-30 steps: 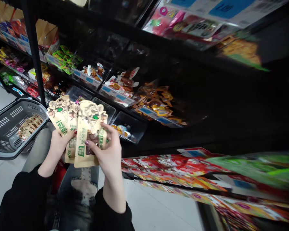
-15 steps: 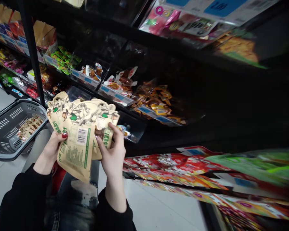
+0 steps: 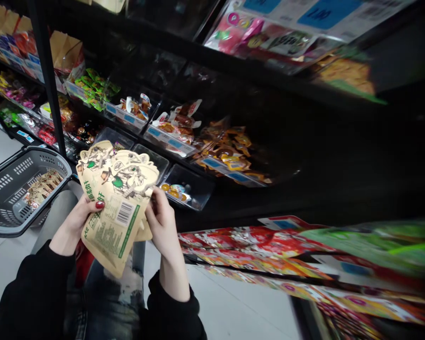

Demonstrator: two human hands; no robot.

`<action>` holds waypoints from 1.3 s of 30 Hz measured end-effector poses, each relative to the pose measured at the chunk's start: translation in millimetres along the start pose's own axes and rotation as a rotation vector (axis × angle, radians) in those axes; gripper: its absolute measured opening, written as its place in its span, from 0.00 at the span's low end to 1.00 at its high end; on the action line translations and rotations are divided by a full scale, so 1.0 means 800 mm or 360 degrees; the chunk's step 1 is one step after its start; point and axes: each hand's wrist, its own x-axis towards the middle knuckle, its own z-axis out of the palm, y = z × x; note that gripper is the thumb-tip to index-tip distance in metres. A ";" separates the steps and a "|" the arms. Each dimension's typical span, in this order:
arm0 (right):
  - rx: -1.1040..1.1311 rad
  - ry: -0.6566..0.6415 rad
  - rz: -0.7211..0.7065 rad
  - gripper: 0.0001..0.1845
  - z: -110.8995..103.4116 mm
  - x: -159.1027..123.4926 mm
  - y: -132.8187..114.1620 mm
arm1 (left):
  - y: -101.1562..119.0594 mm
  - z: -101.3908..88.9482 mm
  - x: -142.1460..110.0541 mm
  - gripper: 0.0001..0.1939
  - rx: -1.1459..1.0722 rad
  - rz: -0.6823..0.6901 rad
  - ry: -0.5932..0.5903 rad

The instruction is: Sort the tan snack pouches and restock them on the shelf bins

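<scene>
Several tan snack pouches (image 3: 109,236) with green lettering, a barcode and shaped, illustrated tops are fanned together above my lap. My left hand (image 3: 76,219) grips their left side, its red-nailed thumb pressed on the front. At the right edge of the bunch, my right hand (image 3: 162,219) has its fingers curled onto the pouches, partly hidden behind them. To the left stands a grey shopping basket (image 3: 3,208), where several similar tan pouches (image 3: 44,188) lie in a row.
Ahead, black shelves hold clear bins of wrapped snacks (image 3: 177,125) and orange-brown packets (image 3: 230,151). A clear bin (image 3: 198,186) sits low, just beyond my right hand. Red packets (image 3: 241,241) hang at the right. A black post (image 3: 47,75) rises behind the basket.
The fanned pouches have been drawn closer together, and the right-hand ones now lie more behind the front pouch. My right hand has shifted slightly left and its fingers have curled in.
</scene>
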 end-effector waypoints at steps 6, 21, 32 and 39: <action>0.0002 0.0259 -0.0135 0.18 -0.010 -0.002 -0.005 | -0.004 0.008 -0.001 0.20 0.0022 0.0000 -0.0057; 0.0042 0.0824 0.0057 0.10 -0.018 -0.027 -0.067 | -0.013 0.007 0.013 0.20 0.0264 0.0371 0.0312; -0.0677 0.0090 -0.0266 0.14 0.046 -0.021 -0.075 | -0.013 0.018 0.006 0.13 0.0476 0.0365 0.0374; -0.0425 0.0362 0.0305 0.38 0.024 -0.015 -0.055 | -0.001 0.017 0.007 0.13 0.0323 0.0335 0.0377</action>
